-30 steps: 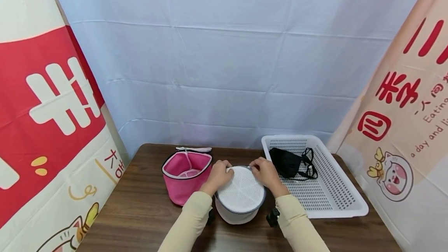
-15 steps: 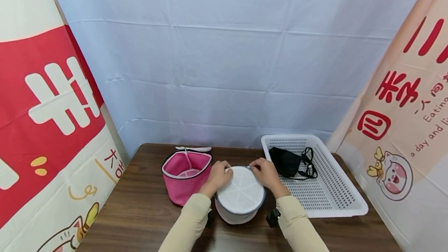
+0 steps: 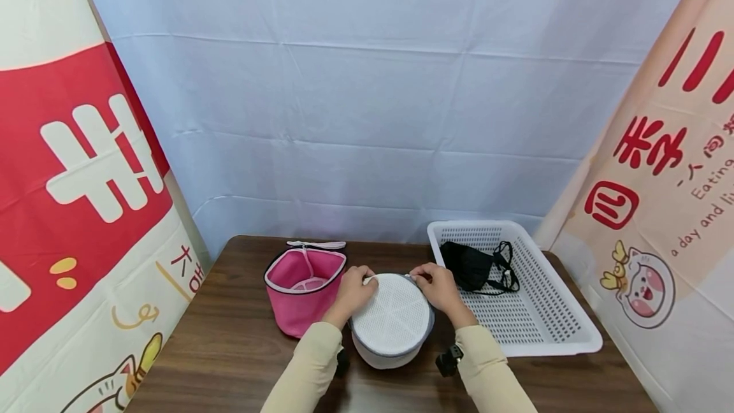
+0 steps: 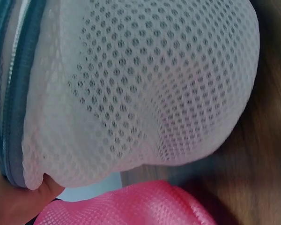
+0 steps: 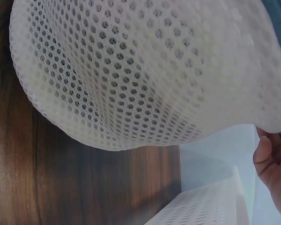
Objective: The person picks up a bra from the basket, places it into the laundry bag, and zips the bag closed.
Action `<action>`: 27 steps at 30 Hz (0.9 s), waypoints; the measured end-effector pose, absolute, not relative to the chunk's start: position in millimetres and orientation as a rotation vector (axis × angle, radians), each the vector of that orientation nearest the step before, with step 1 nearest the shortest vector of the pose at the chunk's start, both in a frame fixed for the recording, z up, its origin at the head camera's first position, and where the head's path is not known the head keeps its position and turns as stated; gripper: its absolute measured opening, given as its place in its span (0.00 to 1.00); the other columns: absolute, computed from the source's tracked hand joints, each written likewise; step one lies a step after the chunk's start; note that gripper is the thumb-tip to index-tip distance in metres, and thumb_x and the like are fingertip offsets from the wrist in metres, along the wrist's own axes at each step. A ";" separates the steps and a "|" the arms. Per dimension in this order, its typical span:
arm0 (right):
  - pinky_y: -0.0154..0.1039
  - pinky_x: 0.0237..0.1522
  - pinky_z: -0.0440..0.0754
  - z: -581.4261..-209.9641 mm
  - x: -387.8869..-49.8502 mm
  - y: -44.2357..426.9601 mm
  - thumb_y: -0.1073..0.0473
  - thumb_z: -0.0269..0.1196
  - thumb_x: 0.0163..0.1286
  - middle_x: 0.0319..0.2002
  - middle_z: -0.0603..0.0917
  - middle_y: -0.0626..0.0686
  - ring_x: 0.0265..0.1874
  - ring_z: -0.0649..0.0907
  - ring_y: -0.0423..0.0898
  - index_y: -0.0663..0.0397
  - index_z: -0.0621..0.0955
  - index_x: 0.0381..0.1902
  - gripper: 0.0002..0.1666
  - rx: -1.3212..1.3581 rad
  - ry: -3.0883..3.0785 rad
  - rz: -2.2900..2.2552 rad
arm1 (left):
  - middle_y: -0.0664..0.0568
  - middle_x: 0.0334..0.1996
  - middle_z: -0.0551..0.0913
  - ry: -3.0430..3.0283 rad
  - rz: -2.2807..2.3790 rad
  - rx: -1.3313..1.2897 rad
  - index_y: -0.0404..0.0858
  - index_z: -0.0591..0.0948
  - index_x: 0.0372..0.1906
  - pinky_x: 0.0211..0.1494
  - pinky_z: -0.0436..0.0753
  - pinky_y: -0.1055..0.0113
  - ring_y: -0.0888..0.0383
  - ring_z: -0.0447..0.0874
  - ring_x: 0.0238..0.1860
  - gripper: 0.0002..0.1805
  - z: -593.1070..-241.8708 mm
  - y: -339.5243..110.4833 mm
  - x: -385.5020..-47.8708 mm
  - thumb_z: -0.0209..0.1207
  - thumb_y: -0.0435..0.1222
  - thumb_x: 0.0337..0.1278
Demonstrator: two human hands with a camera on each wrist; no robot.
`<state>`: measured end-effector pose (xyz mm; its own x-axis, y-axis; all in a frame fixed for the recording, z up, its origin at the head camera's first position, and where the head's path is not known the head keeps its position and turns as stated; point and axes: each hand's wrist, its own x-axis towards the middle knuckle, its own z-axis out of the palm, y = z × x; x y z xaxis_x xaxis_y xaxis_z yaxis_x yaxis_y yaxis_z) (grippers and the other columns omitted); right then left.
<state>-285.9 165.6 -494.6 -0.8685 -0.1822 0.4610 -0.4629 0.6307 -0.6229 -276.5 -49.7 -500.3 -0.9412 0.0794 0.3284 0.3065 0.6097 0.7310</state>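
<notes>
A round white mesh laundry bag (image 3: 392, 317) with a grey-blue zippered rim stands on the table, its flat lid on top. At the rim's far left, my left hand (image 3: 354, 292) grips the edge, thumb over the lid. Opposite it, my right hand (image 3: 437, 287) pinches the rim at the far right, near the zipper; the zipper pull itself is hidden. In the left wrist view, the zipper (image 4: 14, 89) runs along the bag's edge above the left fingers. Holes in the mesh side (image 5: 131, 79) show clearly in the right wrist view.
A pink mesh bag (image 3: 298, 311) stands open just left of the white one. On the right, a white plastic basket (image 3: 564, 311) holds a black item with cords (image 3: 473, 266). The brown wooden table (image 3: 201, 355) has a pale curtain behind it.
My right hand has shifted slightly to the right along the rim. The bag and my left hand have moved slightly left, with the left hand still gripping the edge.
</notes>
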 end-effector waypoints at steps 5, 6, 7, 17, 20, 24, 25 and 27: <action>0.41 0.30 0.76 -494.7 -283.7 173.1 0.66 0.65 0.59 0.28 0.82 0.50 0.27 0.79 0.45 0.57 0.83 0.28 0.01 0.495 -2.490 1.104 | 0.49 0.29 0.76 -2.534 -1.308 -0.197 0.36 0.79 0.28 0.41 0.74 0.58 0.51 0.75 0.36 0.04 -505.1 -50.0 -278.3 0.57 0.33 0.47; 0.41 0.30 0.76 -494.4 -282.6 174.1 0.66 0.65 0.60 0.28 0.81 0.50 0.27 0.79 0.45 0.58 0.83 0.28 0.01 0.486 -2.500 1.110 | 0.49 0.29 0.77 -2.529 -1.309 -0.177 0.36 0.79 0.28 0.41 0.74 0.58 0.51 0.75 0.35 0.03 -505.5 -49.9 -278.0 0.57 0.33 0.47; 0.41 0.30 0.76 -494.2 -281.6 174.7 0.66 0.65 0.60 0.28 0.81 0.50 0.27 0.79 0.45 0.58 0.82 0.28 0.02 0.484 -2.507 1.113 | 0.49 0.29 0.77 -2.527 -1.311 -0.162 0.36 0.79 0.27 0.41 0.74 0.58 0.51 0.75 0.35 0.03 -505.8 -49.7 -277.7 0.58 0.33 0.46; 0.38 0.28 0.75 -493.2 -278.0 179.4 0.67 0.65 0.59 0.27 0.81 0.48 0.26 0.77 0.43 0.58 0.82 0.28 0.02 0.480 -2.507 1.116 | 0.49 0.28 0.76 -2.497 -1.354 0.044 0.37 0.79 0.27 0.41 0.73 0.58 0.50 0.76 0.35 0.03 -502.8 -48.1 -269.9 0.58 0.33 0.49; 0.38 0.28 0.75 -492.6 -275.5 181.0 0.66 0.65 0.60 0.27 0.81 0.49 0.26 0.76 0.42 0.57 0.82 0.28 0.02 0.471 -2.526 1.142 | 0.49 0.28 0.76 -2.499 -1.377 0.089 0.37 0.79 0.27 0.41 0.73 0.57 0.49 0.75 0.35 0.03 -502.7 -48.6 -267.8 0.58 0.34 0.50; 0.38 0.29 0.75 -493.2 -272.4 181.7 0.65 0.64 0.61 0.27 0.80 0.48 0.26 0.76 0.42 0.58 0.81 0.28 0.02 0.487 -2.533 1.144 | 0.49 0.27 0.76 -2.493 -1.381 0.100 0.36 0.78 0.26 0.41 0.73 0.57 0.48 0.76 0.35 0.04 -505.2 -47.1 -265.5 0.58 0.33 0.50; 0.37 0.28 0.74 -493.5 -271.5 181.8 0.66 0.64 0.61 0.27 0.80 0.48 0.25 0.76 0.42 0.58 0.81 0.28 0.02 0.486 -2.524 1.150 | 0.49 0.27 0.76 -2.485 -1.377 0.110 0.36 0.78 0.26 0.41 0.73 0.57 0.48 0.76 0.36 0.04 -506.4 -46.7 -265.2 0.58 0.33 0.50; 0.37 0.26 0.74 -494.5 -269.8 182.4 0.67 0.64 0.60 0.26 0.79 0.46 0.24 0.75 0.42 0.56 0.81 0.27 0.03 0.480 -2.508 1.161 | 0.47 0.26 0.77 -2.459 -1.370 0.135 0.35 0.78 0.25 0.41 0.73 0.56 0.46 0.76 0.35 0.03 -508.1 -46.3 -264.3 0.57 0.32 0.49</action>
<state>-269.8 182.4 -494.5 -0.8868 -0.1609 0.4332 -0.4344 0.6098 -0.6629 -264.3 -46.3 -508.1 -0.9436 -0.2362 0.2319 0.0729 0.5352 0.8416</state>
